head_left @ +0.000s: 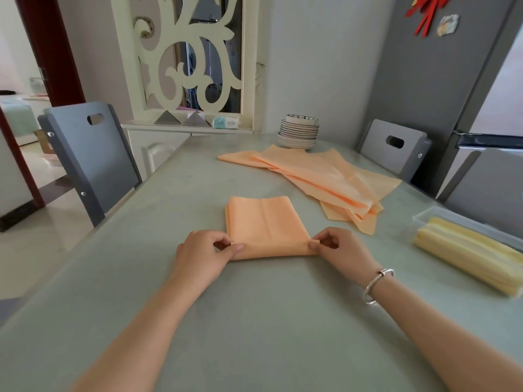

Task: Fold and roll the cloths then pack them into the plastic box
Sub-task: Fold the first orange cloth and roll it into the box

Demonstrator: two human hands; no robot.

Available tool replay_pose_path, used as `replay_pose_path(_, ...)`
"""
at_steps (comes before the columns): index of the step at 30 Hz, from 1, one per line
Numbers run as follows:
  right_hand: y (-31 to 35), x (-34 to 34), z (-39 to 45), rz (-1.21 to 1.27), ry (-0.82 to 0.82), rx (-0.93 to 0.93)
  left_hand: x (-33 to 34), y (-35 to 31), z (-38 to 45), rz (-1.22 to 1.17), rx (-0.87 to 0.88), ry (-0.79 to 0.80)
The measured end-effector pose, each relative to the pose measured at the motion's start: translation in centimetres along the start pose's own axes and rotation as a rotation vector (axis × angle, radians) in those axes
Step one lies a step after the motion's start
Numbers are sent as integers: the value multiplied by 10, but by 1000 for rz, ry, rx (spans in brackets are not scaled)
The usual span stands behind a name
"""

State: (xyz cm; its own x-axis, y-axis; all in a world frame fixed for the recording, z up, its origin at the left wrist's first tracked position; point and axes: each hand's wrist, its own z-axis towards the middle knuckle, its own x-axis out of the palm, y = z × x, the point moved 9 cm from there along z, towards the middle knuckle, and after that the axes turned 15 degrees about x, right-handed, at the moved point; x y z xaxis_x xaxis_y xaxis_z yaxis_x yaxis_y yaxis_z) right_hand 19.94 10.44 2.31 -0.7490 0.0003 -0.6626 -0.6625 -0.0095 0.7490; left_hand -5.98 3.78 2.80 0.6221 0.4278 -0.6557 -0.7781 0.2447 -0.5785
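Folded cloth (pixel 263 219): orange, lies flat on table (pixel 254 321), mid-table, just ahead of both hands. Near edge is turned up into a low roll; the rest lies flat twd the far end.
L hand (pixel 202 254): at the cloth's near-L corner, thumb + fingers curled, pinching the rolled edge. Wrist and forearm low over the table.
R hand (pixel 339 250): at the cloth's near-R corner, thumb + forefinger pinching the rolled edge, other fingers curled. Silver bangle (pixel 377 285) on the wrist.
Loose cloths (pixel 319 176): orange, several overlapping in an untidy heap, beyond the folded cloth and to its R; apart from it, a strip of bare table between.
Box (pixel 433 216): clear plastic, R of the folded cloth, near the table's R edge, well apart from it. Partly cut off by the frame edge.
Yellow rolls (pixel 467 256): lie lengthwise side by side in the box, filling the part in view. Can't tell how many.
Plates (pixel 298 131): stack w/ a bowl on top, at the table's far end, beyond the loose cloths, just touching or v. near their far edge – can't tell which.
Chairs: grey chair (pixel 90 154) L of the folded cloth, at the table's L side; second grey chair (pixel 394 145) far R, beyond the loose cloths.
Fridge (pixel 452 80): grey, behind the R chair, red decoration on its door.
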Motion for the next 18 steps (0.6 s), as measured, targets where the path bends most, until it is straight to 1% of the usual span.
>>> replay_pose_path(2, -1, 1, 2, 8, -6, -8, 7, 8, 0, -70, -66, 23)
replay_pose_path(5, 1, 3, 3, -57, -32, -38, 13, 17, 2, -114, -128, 19)
replay_pose_path(8, 3, 5, 6, -113, -31, -48, 16, 17, 2, -88, -134, 18)
replay_pose_path(10, 4, 7, 8, -183, -39, -52, 13, 12, 1, -14, -104, 3)
replay_pose_path(12, 8, 8, 8, -268, -76, -84, 7, 0, 2, 108, -32, -13)
replay_pose_path(14, 16, 5, 6, -356, -143, -157, 5, -16, 4, 210, 94, -17)
replay_pose_path(16, 28, 7, 0, -423, -198, -305, 10, -35, 6, 251, 284, 8)
replay_pose_path(18, 37, 13, -9, -477, -198, -475, 17, -46, 4, 257, 414, 59)
